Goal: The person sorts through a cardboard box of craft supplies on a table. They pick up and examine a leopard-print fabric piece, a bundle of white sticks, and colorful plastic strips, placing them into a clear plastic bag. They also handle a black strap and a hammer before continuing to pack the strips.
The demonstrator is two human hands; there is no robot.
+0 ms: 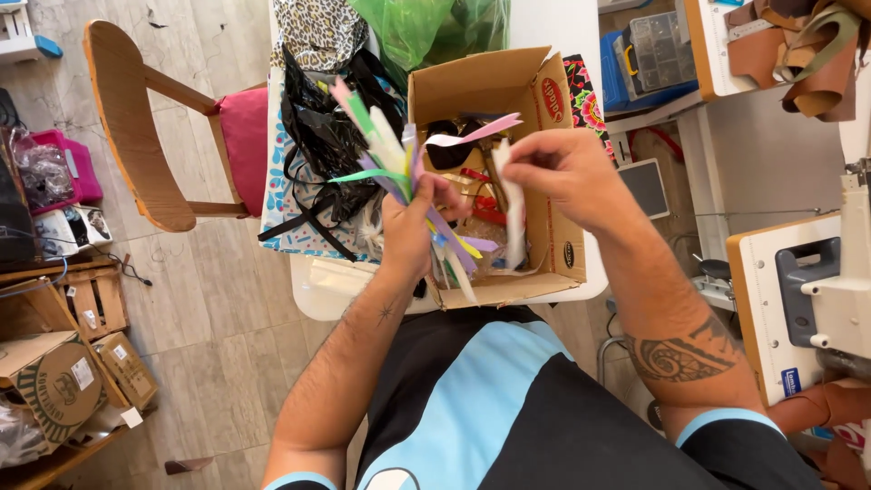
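The bundle of coloured strips [413, 177] is fanning out above the left edge of the cardboard box [494, 91], the left hand [413, 227] clamping its fingers around the middle of it. The right hand [562, 168] is pinching a white strip [515, 213] over the box, with a pink-tipped one [476, 132] sticking out beside it. The loose fan is likely slipping: any slackening would be dropping strips past the box onto the table [318, 286] or the floor [209, 308].

The person wears a black short-sleeved shirt [508, 426] with a light blue front panel and sleeve trim, a patterned tattoo band around the right forearm [680, 354], and a small star-like tattoo on the left forearm [386, 313].
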